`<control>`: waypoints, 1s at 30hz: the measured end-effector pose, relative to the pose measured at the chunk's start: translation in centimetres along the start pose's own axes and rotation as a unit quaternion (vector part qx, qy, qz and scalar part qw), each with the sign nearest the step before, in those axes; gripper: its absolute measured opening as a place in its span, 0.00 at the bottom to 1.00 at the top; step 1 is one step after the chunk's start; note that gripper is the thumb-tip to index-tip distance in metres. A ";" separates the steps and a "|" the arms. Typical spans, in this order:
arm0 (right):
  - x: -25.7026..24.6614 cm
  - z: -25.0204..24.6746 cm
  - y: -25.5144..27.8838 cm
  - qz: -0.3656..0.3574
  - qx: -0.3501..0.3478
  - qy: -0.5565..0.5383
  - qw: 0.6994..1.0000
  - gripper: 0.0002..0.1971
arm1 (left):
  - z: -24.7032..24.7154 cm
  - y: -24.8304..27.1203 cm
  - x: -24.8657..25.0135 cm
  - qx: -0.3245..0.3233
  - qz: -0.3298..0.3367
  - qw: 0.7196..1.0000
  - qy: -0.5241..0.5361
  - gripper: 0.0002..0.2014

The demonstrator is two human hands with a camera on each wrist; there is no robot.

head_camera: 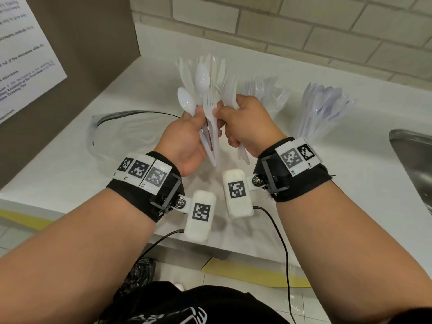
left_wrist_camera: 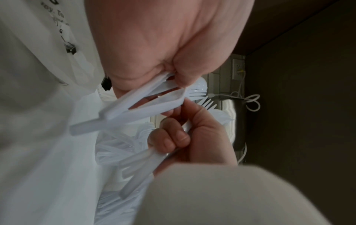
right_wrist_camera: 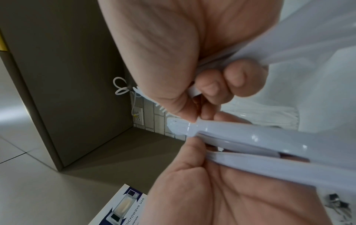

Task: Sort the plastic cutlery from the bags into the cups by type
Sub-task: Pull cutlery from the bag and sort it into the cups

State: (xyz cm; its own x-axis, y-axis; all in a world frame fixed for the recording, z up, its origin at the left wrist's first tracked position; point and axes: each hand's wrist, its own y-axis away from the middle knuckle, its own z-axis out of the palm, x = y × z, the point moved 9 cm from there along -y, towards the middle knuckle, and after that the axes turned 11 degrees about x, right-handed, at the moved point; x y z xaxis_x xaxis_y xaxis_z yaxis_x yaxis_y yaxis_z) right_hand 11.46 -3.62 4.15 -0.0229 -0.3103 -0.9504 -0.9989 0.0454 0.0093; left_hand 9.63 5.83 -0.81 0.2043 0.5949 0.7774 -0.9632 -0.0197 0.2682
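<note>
So the white table [head_camera: 327, 183] fills the middle of the head view, and a clear bag [head_camera: 121, 134] lies flat on it at the left, looking almost empty. At the upper right of the frame stands a cup of spoons [head_camera: 325, 111], quite full. Just left of it, behind the hands, is a cup of forks [head_camera: 268, 94], also well filled. A third bunch with knives [head_camera: 217, 69] sticks up at the top middle, but its cup is hidden, so I cannot tell if those stand in a cup or are held.

The left hand [head_camera: 187, 141] is curled around a mixed bundle [head_camera: 208, 106] of spoons and forks, held up over the table. The right hand [head_camera: 247, 122] has a few white pieces tucked in its curled fingers, and its thumb and first finger pinch one fork from the bundle.

I think most of the sorting is done, since two cups are full. What is left looks like this last handful: pull each piece out and drop it in the cup of its kind.
</note>
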 end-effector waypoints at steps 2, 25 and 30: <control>0.2 0.3 0.0 0.003 -0.007 0.008 1.000 0.08 | 0.1 -0.1 0.0 -0.007 -0.004 1.000 0.008 0.17; -0.6 -3.8 -2.7 -0.020 0.108 -0.054 0.992 0.12 | -0.4 -0.2 0.6 0.087 0.131 0.937 -0.312 0.09; 0.1 -2.3 -2.9 0.010 0.063 -0.064 0.996 0.08 | -0.1 -0.1 1.2 0.086 0.164 0.907 -0.377 0.10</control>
State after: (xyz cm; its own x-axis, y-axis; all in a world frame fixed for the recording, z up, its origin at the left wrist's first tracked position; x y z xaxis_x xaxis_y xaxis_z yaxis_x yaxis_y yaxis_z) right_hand 14.25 -5.93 4.73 -0.0300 -0.1857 -0.9821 -0.9851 0.1720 -0.0024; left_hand 10.00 6.70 0.04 0.0363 -0.1838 0.9823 -0.9658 -0.2590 -0.0128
